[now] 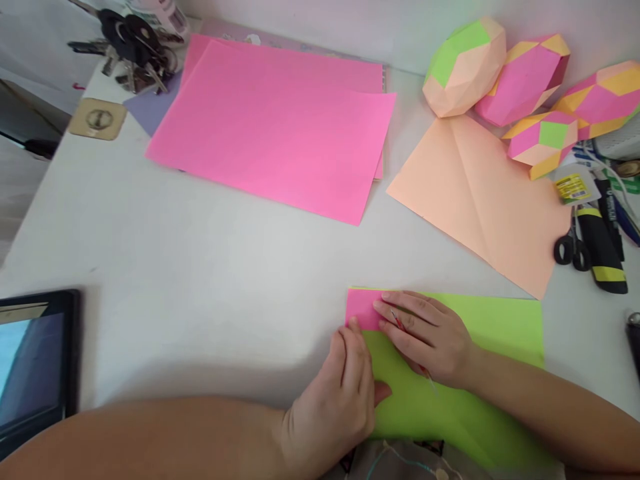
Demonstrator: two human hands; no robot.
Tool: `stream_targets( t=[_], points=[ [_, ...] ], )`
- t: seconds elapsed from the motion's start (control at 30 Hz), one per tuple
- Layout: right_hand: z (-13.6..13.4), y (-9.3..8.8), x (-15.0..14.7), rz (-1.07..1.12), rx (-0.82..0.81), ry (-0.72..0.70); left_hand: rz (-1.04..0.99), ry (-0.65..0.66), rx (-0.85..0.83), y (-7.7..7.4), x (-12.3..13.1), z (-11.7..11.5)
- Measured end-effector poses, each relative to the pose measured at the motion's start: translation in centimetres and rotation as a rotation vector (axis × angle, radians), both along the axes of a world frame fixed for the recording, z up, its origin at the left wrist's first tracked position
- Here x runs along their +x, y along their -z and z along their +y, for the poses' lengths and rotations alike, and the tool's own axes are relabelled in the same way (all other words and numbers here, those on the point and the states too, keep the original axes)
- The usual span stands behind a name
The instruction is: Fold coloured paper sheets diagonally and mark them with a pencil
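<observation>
A small folded pink paper [361, 308] lies on top of a green sheet [500, 327] near the table's front edge. My right hand [425, 333] lies flat on the pink paper, fingers stretched out and pressing it; a thin red stick-like thing shows under the fingers. My left hand [345, 393] rests beside it with fingertips bent down onto the pink paper's lower left corner. Most of the pink paper is hidden under my hands.
Large pink sheets [275, 113] lie at the back centre, a creased peach sheet [475, 193] to the right. Paper polyhedra [525, 80] stand back right. Scissors [573, 247] and pens lie at the right edge, keys [133, 50] back left, a tablet [35, 360] front left.
</observation>
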State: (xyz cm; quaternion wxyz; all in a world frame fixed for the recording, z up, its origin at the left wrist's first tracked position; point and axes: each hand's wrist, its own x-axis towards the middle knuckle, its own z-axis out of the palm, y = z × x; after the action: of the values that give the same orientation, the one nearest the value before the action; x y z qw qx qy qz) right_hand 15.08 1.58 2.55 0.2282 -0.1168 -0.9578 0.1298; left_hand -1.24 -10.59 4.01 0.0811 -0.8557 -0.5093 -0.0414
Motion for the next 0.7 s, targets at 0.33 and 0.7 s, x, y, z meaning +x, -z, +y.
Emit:
stream_targets(
  t=[0.33, 0.7],
  points=[
    [-0.3, -0.1, -0.2, 0.002, 0.031, 0.035, -0.109, 0.006, -0.006, 0.5, -0.5, 1.3],
    [-0.1, 0.3, 0.4, 0.090, -0.078, 0.126, -0.092, 0.074, -0.127, 1.1, -1.0, 2.6]
  ],
)
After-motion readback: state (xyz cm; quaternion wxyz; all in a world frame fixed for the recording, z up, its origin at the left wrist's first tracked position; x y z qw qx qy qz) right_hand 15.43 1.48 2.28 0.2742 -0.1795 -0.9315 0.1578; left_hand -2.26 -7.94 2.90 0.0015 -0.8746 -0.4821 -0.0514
